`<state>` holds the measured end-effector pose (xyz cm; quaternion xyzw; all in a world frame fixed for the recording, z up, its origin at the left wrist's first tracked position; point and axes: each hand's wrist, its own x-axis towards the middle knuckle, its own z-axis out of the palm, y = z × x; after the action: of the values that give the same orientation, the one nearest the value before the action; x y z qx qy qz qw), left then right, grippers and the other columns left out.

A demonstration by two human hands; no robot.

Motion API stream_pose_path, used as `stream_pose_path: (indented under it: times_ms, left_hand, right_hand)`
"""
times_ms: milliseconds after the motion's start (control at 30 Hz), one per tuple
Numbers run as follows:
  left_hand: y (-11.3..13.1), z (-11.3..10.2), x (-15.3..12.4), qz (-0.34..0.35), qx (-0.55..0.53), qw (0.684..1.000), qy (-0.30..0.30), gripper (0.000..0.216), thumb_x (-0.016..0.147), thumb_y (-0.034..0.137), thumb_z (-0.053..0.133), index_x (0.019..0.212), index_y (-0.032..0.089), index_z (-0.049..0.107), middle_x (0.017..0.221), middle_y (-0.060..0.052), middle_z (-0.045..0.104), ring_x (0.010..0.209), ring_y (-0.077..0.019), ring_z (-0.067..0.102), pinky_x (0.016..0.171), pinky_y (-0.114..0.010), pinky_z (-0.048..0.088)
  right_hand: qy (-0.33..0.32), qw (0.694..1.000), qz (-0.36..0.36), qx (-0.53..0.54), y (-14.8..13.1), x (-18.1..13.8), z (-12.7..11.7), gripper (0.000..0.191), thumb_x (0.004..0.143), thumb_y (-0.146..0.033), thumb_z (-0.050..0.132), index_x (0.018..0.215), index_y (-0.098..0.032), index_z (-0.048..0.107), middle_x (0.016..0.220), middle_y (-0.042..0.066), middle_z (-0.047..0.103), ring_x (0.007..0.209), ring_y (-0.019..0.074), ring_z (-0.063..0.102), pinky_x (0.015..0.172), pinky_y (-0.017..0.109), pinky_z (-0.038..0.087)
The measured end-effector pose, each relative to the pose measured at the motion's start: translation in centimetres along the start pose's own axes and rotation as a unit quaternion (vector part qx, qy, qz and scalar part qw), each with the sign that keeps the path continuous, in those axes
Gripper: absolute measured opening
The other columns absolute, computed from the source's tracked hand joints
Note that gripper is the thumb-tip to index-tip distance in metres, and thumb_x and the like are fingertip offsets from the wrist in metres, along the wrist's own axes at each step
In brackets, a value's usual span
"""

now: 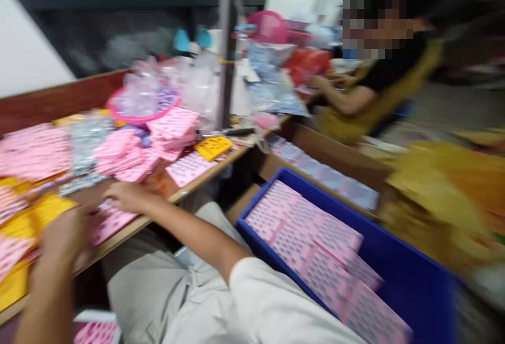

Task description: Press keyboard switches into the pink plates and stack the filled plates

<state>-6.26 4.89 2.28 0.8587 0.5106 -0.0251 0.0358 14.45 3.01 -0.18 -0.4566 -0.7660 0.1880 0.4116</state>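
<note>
My left hand [65, 233] is over the front edge of the table at the left, its fingers smeared by motion. Just right of it, my right hand [128, 196] has its fingers bent together; what they hold, if anything, I cannot make out. Below and between both hands lies a pink card with dark pink dots [114, 223]. Close by on the left are yellow cards [51, 212]. Beyond the hands, stacked pink cards [122, 152] and a grey-blue clear-wrapped bundle [89, 139] cover the table.
To my right stands a blue bin [414, 281] with pink dotted cards [307, 228], beside a cardboard box [335, 149]. A pink basket [144, 119] holds clear bags. A metal post [226, 54] rises from the table. Another person [379, 81] sits at the far right.
</note>
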Motion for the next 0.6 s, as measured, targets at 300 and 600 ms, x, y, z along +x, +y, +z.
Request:
stream_pose_path:
  times_ms: [300,600]
  left_hand:
    - [2.2,-0.7,-1.1,0.042,-0.123,0.982,0.136,0.022,0.095,0.032,0.059,0.104,0.024,0.077,0.104,-0.006,0.071,0.097,-0.0189,0.067,0.088,-0.026,0.048]
    - [3.7,-1.3,-1.1,-0.057,-0.024,0.992,0.111,0.021,0.094,0.028,0.056,0.098,0.019,0.076,0.097,-0.011,0.071,0.091,-0.0233,0.066,0.078,-0.031,0.047]
  right_hand:
    - [0.017,1.000,0.013,0.015,1.4,-0.4,0.1,0.030,0.081,-0.003,0.062,0.104,-0.018,0.075,0.104,0.007,0.076,0.098,0.0216,0.068,0.092,0.035,0.050]
    - [-0.011,0.996,0.057,-0.069,0.5,-0.3,0.1,0.029,0.086,-0.007,0.058,0.103,-0.022,0.077,0.104,0.003,0.077,0.098,0.0203,0.069,0.094,0.033,0.051]
